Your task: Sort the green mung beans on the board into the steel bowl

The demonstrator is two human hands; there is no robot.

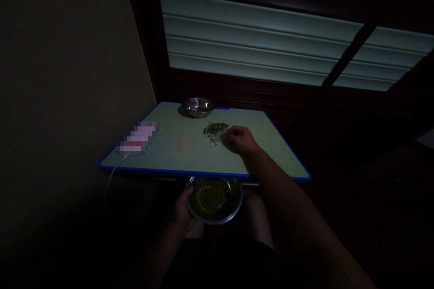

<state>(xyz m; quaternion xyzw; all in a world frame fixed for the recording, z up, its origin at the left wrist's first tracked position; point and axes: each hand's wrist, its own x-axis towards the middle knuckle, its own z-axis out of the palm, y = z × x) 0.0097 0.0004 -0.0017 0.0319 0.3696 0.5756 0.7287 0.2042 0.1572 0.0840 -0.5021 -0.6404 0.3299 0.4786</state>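
Note:
My left hand (186, 209) grips the rim of a metal bowl (233, 211) at its left side, just below the table's near edge. Small green beans (208, 194) partly fill this bowl. Over the table, my right hand (240, 139) is closed, its fingertips together at the right side of a loose pile of green beans (215, 128). A pale, see-through patch shows by those fingertips; whether they hold it is too dim to tell. To the left of the pile lies a thin scatter of pale bits (178, 144).
A second metal bowl (198, 108) stands at the back of the light table (190, 160), which has a blue edge. At the left lies a blurred-out pink and white object (138, 138) with a white cable (113, 170). A wall and dark-framed panels border the table.

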